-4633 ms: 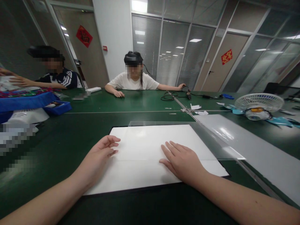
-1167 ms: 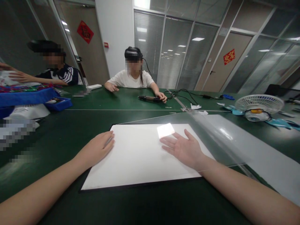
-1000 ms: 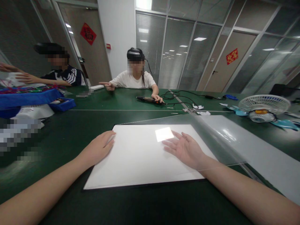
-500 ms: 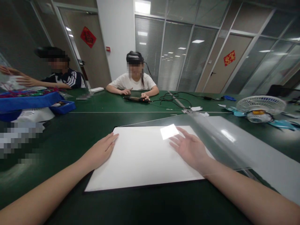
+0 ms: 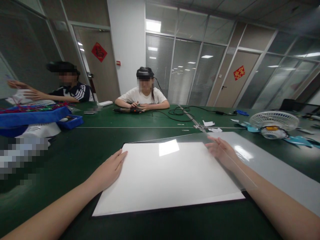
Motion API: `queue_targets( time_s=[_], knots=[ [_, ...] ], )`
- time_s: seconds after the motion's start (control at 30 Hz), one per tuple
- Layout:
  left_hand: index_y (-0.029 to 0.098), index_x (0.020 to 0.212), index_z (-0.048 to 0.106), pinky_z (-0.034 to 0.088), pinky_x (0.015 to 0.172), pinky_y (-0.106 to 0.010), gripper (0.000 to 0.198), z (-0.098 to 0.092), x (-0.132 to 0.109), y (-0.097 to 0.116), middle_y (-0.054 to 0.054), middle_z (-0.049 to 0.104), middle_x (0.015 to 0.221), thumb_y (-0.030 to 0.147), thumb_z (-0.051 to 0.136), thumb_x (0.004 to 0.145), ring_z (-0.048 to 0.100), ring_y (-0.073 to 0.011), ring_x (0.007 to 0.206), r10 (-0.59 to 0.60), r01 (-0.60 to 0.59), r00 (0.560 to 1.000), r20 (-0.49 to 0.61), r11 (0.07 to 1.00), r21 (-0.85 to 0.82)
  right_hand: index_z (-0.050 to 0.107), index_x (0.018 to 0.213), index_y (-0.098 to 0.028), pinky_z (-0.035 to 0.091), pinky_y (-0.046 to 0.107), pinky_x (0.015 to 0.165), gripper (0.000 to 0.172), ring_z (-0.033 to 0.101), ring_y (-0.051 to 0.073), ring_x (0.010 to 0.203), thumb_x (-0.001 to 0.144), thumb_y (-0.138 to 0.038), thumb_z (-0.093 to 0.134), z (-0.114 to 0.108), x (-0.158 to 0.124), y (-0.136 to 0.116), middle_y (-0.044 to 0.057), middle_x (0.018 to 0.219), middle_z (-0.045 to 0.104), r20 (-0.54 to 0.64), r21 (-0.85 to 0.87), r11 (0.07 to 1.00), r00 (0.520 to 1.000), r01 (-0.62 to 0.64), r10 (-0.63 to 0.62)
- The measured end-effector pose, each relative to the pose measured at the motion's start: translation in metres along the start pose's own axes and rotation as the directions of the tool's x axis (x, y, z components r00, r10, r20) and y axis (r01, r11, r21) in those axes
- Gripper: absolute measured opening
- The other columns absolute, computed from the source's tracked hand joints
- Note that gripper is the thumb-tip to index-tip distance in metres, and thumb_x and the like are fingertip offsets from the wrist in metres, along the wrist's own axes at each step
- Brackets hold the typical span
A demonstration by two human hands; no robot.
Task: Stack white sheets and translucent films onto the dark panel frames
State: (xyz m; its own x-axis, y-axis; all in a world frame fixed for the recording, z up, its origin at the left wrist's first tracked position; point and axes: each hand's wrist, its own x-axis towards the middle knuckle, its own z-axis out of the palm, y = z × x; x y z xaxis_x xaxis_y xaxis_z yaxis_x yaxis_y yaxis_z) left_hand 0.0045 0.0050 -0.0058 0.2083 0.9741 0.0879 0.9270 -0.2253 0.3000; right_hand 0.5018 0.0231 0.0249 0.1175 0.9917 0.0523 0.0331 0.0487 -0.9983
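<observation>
A white sheet (image 5: 160, 186) with a dark border lies on the green table. Over it is a clear, glossy sheet (image 5: 192, 166) that reflects a ceiling light. Its right side stands raised and reaches past the white sheet. My left hand (image 5: 113, 168) rests flat along the left edge, fingers stretched out and close together. My right hand (image 5: 222, 151) is at the raised right edge of the clear sheet, its fingers apart and partly seen through it. Whether those fingers touch the clear sheet, I cannot tell.
A pale panel (image 5: 280, 166) lies at right, with a white fan guard (image 5: 273, 120) and blue blades (image 5: 300, 140) behind. Blue trays (image 5: 32, 115) stand at left. Across the table, a person (image 5: 145, 95) handles a dark tool (image 5: 127, 110) with a cable. Another person (image 5: 67, 86) sits left.
My right hand has moved right, from beneath the clear sheet to its right edge. That edge has shifted left. My left hand stays put. The person opposite has moved the dark tool left.
</observation>
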Motion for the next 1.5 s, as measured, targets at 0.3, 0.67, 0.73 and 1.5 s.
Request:
queue_targets(
  time_s=[0.3,0.67,0.73,1.5],
  knots=[
    [0.02,0.146,0.039,0.036,0.109,-0.042,0.058,-0.001,0.0,0.001,-0.009,0.028,0.156,0.041,0.025,0.094,0.036,-0.0281,0.138,-0.02,0.02,0.999,0.035,1.0,0.007,0.058,0.077,-0.021,0.027,0.025,0.046,0.033,0.039,0.012,0.044,0.077,-0.054,0.052,-0.012,0.016,0.027,-0.005,0.046,0.046,-0.096,-0.572,0.82,0.991,0.02,-0.091],
    [0.022,0.144,0.043,0.038,0.107,-0.042,0.058,0.001,0.002,-0.002,-0.008,0.032,0.154,0.042,0.029,0.092,0.039,-0.0281,0.136,-0.017,0.017,1.0,0.006,1.0,0.015,0.062,0.11,-0.02,0.038,0.028,0.056,0.045,0.057,0.019,0.061,0.085,-0.054,0.046,-0.016,0.02,0.035,0.001,0.068,0.064,-0.059,-0.872,0.488,0.98,0.043,-0.191],
    [0.022,0.143,0.044,0.038,0.107,-0.042,0.057,0.001,0.002,-0.002,-0.007,0.032,0.154,0.042,0.03,0.091,0.04,-0.0283,0.136,-0.016,0.016,1.0,-0.002,1.0,0.017,0.046,0.133,-0.016,0.039,0.028,0.056,0.061,0.058,0.019,0.06,0.087,-0.055,0.043,-0.015,0.018,0.035,0.001,0.069,0.063,-0.087,-0.859,0.51,0.972,0.038,-0.218],
    [0.022,0.145,0.04,0.029,0.112,-0.047,0.065,-0.004,-0.002,0.016,-0.007,0.027,0.157,0.056,0.035,0.09,0.032,-0.0307,0.139,0.152,-0.12,0.98,-0.129,0.967,0.224,0.057,0.126,-0.022,0.043,0.03,0.074,0.046,0.064,0.025,0.097,0.094,-0.045,0.033,0.002,0.009,0.019,0.01,0.113,0.069,0.054,-0.995,0.081,0.996,0.06,-0.07]
  ],
)
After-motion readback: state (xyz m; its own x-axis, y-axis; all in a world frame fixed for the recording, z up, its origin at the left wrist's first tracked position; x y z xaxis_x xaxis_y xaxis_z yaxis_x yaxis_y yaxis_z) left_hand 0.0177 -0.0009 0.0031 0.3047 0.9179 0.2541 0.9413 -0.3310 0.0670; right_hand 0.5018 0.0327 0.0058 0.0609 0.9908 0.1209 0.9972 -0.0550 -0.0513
